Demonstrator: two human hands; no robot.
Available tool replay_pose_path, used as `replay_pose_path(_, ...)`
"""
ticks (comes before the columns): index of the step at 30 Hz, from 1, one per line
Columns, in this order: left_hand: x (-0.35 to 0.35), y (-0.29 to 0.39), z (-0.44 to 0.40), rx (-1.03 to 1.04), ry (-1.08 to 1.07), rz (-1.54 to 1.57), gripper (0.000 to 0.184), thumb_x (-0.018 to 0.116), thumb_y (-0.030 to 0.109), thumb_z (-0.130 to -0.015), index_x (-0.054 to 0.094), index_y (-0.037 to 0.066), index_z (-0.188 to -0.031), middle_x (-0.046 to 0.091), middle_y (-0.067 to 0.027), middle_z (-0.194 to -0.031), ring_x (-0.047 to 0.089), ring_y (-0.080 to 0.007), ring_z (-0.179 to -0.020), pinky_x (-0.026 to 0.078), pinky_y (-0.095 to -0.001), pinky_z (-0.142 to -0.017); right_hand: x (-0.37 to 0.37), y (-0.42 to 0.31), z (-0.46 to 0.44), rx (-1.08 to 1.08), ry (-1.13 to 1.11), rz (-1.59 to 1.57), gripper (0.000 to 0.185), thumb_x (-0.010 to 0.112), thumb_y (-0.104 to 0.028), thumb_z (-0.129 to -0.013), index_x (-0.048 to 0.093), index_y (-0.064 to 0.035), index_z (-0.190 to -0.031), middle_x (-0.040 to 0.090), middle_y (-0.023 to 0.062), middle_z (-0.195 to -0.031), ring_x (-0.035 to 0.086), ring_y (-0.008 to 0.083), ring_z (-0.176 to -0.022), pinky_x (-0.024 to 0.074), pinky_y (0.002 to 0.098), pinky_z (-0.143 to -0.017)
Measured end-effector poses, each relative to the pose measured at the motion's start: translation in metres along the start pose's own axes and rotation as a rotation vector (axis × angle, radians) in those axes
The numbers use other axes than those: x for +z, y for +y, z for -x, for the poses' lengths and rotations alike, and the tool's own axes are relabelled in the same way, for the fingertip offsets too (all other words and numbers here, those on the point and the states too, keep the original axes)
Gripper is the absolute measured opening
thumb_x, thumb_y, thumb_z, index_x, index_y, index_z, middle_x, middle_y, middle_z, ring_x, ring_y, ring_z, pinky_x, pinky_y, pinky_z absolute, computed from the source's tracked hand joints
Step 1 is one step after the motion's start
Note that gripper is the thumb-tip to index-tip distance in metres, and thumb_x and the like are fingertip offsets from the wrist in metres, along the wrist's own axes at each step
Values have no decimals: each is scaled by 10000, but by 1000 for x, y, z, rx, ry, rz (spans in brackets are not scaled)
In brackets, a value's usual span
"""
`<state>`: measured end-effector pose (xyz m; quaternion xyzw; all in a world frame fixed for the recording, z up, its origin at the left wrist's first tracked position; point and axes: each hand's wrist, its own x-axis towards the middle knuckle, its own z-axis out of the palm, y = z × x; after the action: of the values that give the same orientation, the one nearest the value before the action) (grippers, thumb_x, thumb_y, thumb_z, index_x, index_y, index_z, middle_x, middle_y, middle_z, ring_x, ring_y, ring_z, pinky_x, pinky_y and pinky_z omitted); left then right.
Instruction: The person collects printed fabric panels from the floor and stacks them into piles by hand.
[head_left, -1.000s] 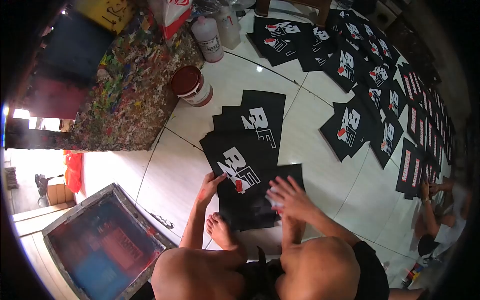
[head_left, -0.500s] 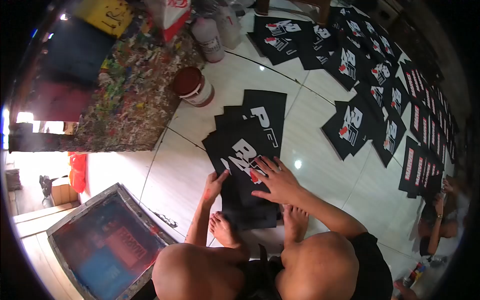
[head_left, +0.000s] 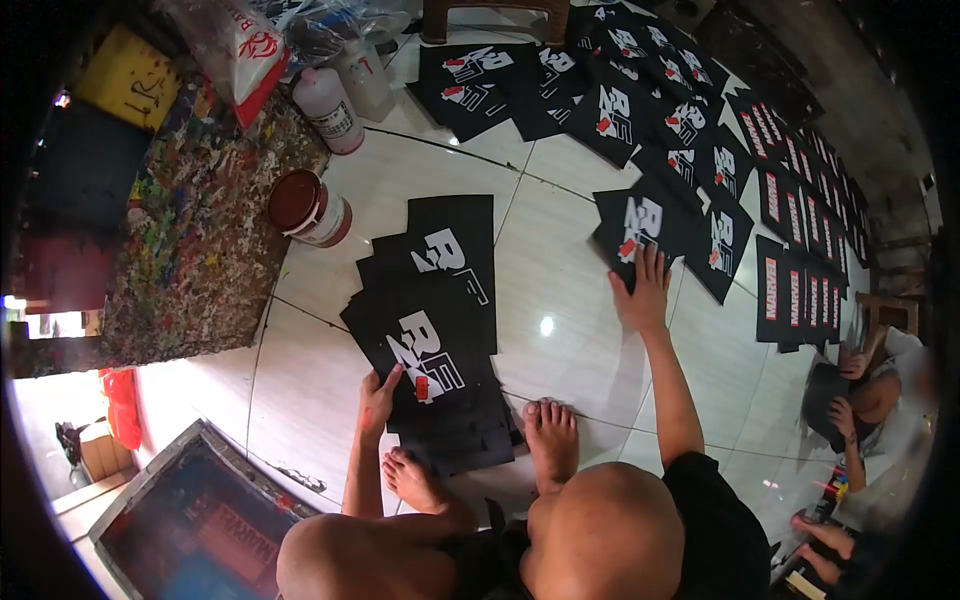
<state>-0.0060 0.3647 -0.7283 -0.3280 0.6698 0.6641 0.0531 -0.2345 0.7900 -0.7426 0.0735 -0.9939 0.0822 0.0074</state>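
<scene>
Dark red and blue, the framed screen [head_left: 225, 530] at lower left is cut off by the view's edge. Your left hand [head_left: 376, 402] pinches the black printed sheets [head_left: 440, 355] on the floor [head_left: 560, 265], fingers partly hidden. Your right hand [head_left: 645, 297], fingers extended, overlaps a farther pile [head_left: 662, 208]; contact is unclear. Beyond, the outermost MARVEL sheets [head_left: 797, 215] become unreadable.

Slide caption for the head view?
Left hand on a pile of printed black sheets, right hand at another pile on the tiled floor.
</scene>
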Motion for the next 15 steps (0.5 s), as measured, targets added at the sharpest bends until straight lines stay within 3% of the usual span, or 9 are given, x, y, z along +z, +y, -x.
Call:
replay_pose_path(3,0,2,1,-17,-20,5,265,603,242,-931,633,-19,-969,660,-13,-838,573,-68,-740,461,-240,-664,25,24,-17,252,148,-70,885,490,-623,-859,242,-28,-1467,205,263,-1505,151,457,-1396,104,538,-1129)
replay_pose_path(6,-2,-6,-2,-49,-21,63,274,603,243,-930,629,-24,-985,660,-16,-839,575,-70,-739,463,-239,-664,7,11,-28,337,36,98,929,462,-672,-842,229,-30,-1471,202,267,-1506,145,450,-1401,83,530,-1133)
replay_pose_path(9,-3,-3,-1,-49,-34,-20,271,593,238,-934,630,-14,-1027,660,-16,-908,583,-78,-783,465,-241,-706,19,12,-39,298,80,114,944,450,-690,-836,231,-27,-1470,211,276,-1499,149,455,-1398,85,554,-1125)
replay_pose_path(11,-1,-4,-3,-24,-17,-2,262,601,237,-930,630,-16,-991,656,-15,-865,578,-76,-751,464,-243,-674,25,13,-48,259,142,79,917,450,-669,-851,240,-22,-1466,225,282,-1491,164,464,-1391,103,572,-1117)
replay_pose_path(13,-2,-6,-3,-3,-1,8,257,608,236,-927,630,-18,-955,653,-15,-821,572,-74,-719,462,-245,-642,8,-13,-58,323,19,154,785,435,-576,-906,287,-33,-1453,227,282,-1484,225,452,-1372,241,589,-1072)
replay_pose_path(14,-2,-6,-3,-14,-6,4,262,605,241,-929,628,-19,-947,650,-16,-817,571,-76,-718,463,-248,-643,13,-5,-63,323,15,156,785,435,-576,-906,287,-33,-1453,227,282,-1484,225,452,-1372,241,589,-1072)
replay_pose_path(15,-3,-5,-3,-20,-6,4,267,601,246,-932,626,-20,-940,647,-18,-814,571,-78,-716,463,-251,-643,24,13,-71,281,35,257,681,424,-516,-929,360,-31,-1403,327,294,-1415,338,444,-1302,335,575,-1003)
